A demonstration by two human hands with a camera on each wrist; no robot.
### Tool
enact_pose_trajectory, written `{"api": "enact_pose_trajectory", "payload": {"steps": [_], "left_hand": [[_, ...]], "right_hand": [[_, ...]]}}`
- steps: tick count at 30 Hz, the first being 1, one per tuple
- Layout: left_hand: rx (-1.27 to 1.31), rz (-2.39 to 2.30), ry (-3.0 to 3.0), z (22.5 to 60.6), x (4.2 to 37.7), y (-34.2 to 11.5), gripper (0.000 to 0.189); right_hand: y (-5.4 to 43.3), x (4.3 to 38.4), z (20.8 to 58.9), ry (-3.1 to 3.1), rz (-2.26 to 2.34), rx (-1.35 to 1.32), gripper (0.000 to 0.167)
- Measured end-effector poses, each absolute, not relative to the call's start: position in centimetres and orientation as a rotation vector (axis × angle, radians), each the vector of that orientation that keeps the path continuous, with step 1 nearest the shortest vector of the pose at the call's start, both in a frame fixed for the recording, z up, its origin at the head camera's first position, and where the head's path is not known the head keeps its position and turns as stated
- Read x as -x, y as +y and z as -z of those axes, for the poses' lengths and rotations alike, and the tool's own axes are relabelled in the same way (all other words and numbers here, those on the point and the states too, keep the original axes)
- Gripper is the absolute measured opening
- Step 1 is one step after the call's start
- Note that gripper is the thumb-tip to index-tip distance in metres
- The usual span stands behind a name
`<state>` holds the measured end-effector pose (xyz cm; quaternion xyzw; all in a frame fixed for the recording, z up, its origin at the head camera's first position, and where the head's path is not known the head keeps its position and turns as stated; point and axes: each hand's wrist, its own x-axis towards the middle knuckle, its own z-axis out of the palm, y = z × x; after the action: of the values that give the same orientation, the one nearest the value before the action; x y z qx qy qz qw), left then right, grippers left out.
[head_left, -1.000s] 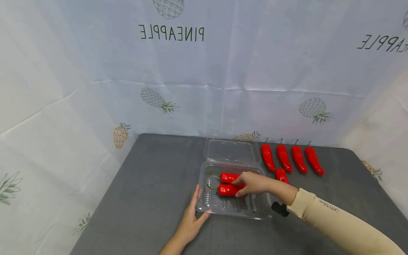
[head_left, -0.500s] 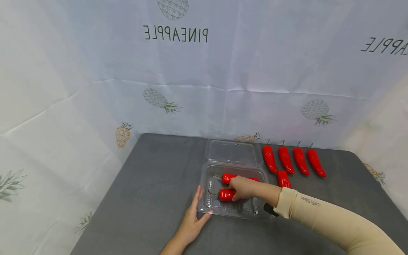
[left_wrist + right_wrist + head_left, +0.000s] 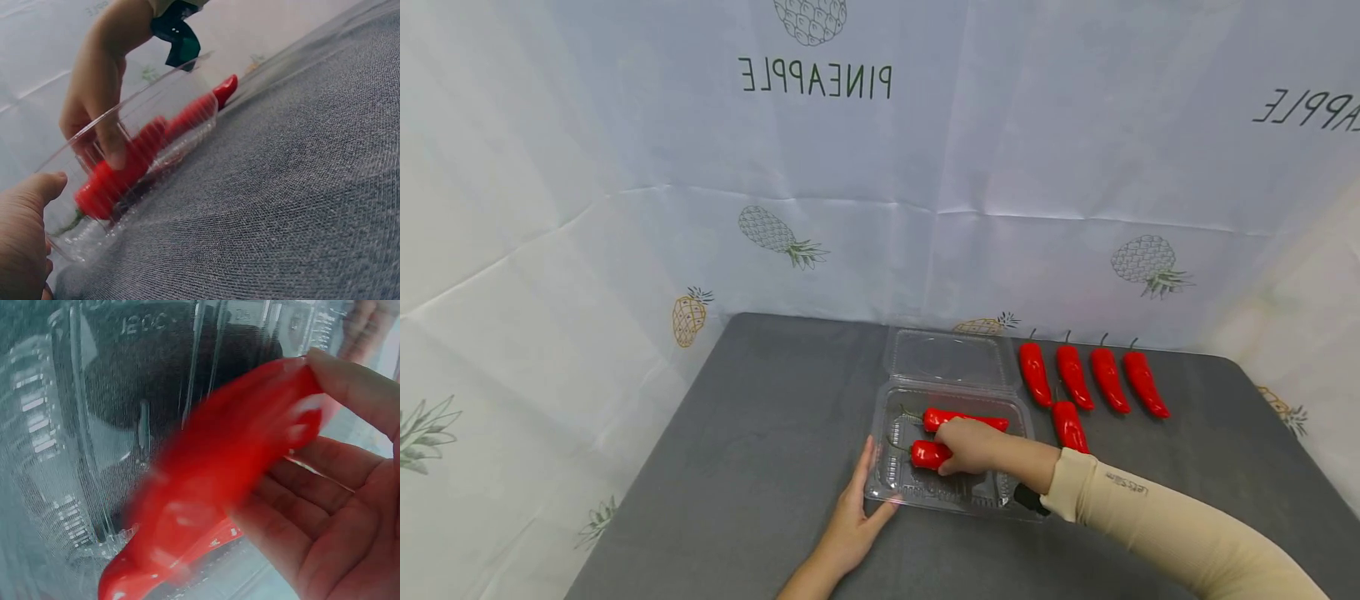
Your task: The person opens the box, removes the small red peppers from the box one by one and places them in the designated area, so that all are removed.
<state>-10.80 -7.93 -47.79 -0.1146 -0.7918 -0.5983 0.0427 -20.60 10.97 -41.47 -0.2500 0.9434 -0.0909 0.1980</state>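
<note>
A clear plastic clamshell box [image 3: 880, 492] lies unfolded on the table. My left hand [image 3: 848, 523] rests against its near-left corner, fingers straight along the left side and thumb at the front edge. Inside the box, my right hand [image 3: 973, 447] pinches a red chili pepper [image 3: 928, 454] between thumb and fingers; its stem points left. Behind it in the box lies another red chili pepper [image 3: 985, 421], also stem to the left. In the right wrist view the pinched chili pepper [image 3: 212, 456] is blurred, above the ribbed box floor. The right hand hides part of it in the head view.
The box's clear lid [image 3: 951, 358] lies flat toward the back. Several red chili peppers [image 3: 1108, 379] stand in a row at the back right, and another red chili pepper [image 3: 1069, 425] lies nearer. A pineapple-print cloth [image 3: 865, 167] hangs behind the grey table [image 3: 760, 417].
My right hand has lowered the pinched chili pepper toward the front of the box, apart from the other one, then shifted it slightly left. My left hand stays at the corner.
</note>
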Motion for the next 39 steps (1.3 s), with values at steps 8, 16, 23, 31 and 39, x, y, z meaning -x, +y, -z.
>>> {"api": "enact_pose_trajectory", "payload": {"steps": [8, 16, 23, 31, 39], "left_hand": [[0.358, 1.842, -2.424, 48.0, 10.9, -7.9, 0.081], [0.355, 1.846, -2.421, 47.8, 10.8, -7.9, 0.080], [0.370, 1.835, -2.416, 47.9, 10.9, -7.8, 0.081], [0.370, 1.824, -2.425, 49.5, 11.5, -7.8, 0.083], [0.387, 1.812, -2.422, 51.4, 11.8, -8.0, 0.083]], "right_hand": [[12.3, 21.1, 40.9, 2.525, 0.401, 0.747, 0.051], [13.1, 21.5, 40.1, 2.407, 0.564, 0.776, 0.053], [13.9, 21.7, 39.9, 2.377, 0.680, 0.836, 0.046], [15.4, 21.8, 40.2, 2.442, 0.776, 0.764, 0.048], [17.0, 21.5, 40.1, 2.457, 0.805, 0.728, 0.050]]}}
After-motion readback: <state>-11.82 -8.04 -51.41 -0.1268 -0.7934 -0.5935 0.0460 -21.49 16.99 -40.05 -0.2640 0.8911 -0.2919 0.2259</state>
